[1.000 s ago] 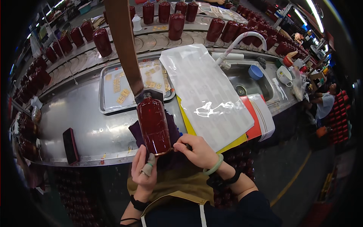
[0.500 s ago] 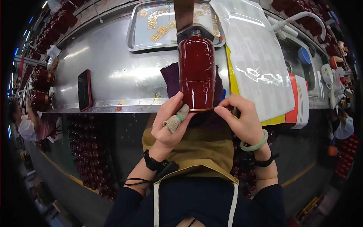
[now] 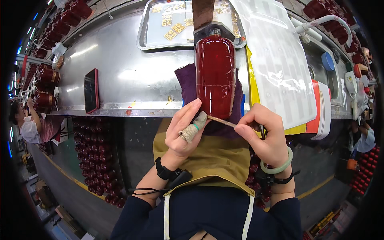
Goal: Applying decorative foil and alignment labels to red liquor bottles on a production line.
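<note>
A glossy dark red bottle [image 3: 215, 76] lies on a purple cloth [image 3: 186, 82], its narrow neck at the far end. A thin gold-brown strip [image 3: 222, 121] runs past its near end. My left hand [image 3: 185, 130], with a knitted cover on the thumb, is closed on the strip's left end, fingertips by the bottle's lower left side. My right hand [image 3: 264, 132] pinches the strip's right end between thumb and forefinger. A slim dark tool [image 3: 262, 131] shows among its curled fingers; its kind is unclear.
Beyond the bottle stands a metal tray [image 3: 146, 46] with gold ornament pieces [image 3: 175, 31]. White sheets [image 3: 276, 68] cover yellow and red ones at the right. A phone [image 3: 91, 91] lies on the steel table [image 3: 128, 72] at left. A faucet [image 3: 324, 17] rises at far right.
My right hand has moved slightly right and away from the bottle's near end, and the strip now slants out from it. My left hand stays close to the bottle. The whole view has shifted slightly.
</note>
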A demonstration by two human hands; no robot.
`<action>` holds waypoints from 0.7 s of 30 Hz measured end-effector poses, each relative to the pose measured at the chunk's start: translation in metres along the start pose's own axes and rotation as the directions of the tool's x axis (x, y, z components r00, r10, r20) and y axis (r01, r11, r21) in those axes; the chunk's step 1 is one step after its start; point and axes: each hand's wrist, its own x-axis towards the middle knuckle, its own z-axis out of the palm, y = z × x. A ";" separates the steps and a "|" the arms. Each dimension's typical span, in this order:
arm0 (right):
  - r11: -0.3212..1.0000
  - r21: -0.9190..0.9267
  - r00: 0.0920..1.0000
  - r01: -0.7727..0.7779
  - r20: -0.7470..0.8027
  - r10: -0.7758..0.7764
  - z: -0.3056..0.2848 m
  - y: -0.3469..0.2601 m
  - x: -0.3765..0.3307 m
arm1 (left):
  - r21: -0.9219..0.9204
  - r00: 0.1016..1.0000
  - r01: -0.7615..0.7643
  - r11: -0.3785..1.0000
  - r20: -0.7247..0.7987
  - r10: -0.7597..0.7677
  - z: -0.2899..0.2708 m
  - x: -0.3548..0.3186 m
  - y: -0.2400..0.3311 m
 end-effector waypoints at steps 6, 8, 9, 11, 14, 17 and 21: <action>0.999 -0.043 1.000 0.015 -0.020 -0.016 -0.002 0.005 -0.001 | 0.055 0.999 -0.006 0.998 -0.033 0.008 0.002 0.002 0.002; 0.999 -0.050 0.999 0.005 -0.042 -0.007 -0.002 0.011 -0.001 | 0.062 0.999 -0.033 0.998 -0.028 0.035 0.002 0.002 0.002; 0.999 -0.052 0.999 0.003 -0.043 -0.006 -0.002 0.013 -0.001 | 0.060 0.999 -0.033 0.998 -0.027 0.035 0.003 0.002 0.002; 0.998 -0.055 0.997 -0.044 -0.061 0.041 -0.001 0.016 0.000 | 0.052 0.999 -0.014 0.999 -0.038 0.016 0.004 0.002 0.002; 0.996 -0.076 0.997 -0.043 -0.065 0.038 0.000 0.024 0.001 | 0.059 1.000 0.003 0.998 -0.021 -0.001 0.002 0.003 0.005; 0.995 -0.071 0.996 -0.069 -0.062 0.065 0.001 0.026 0.002 | 0.050 0.998 0.028 0.998 -0.055 -0.025 0.006 -0.001 0.004; 0.994 -0.071 0.995 -0.085 -0.056 0.081 0.002 0.027 0.005 | 0.128 0.991 -0.134 0.983 -0.009 0.136 0.002 0.005 0.003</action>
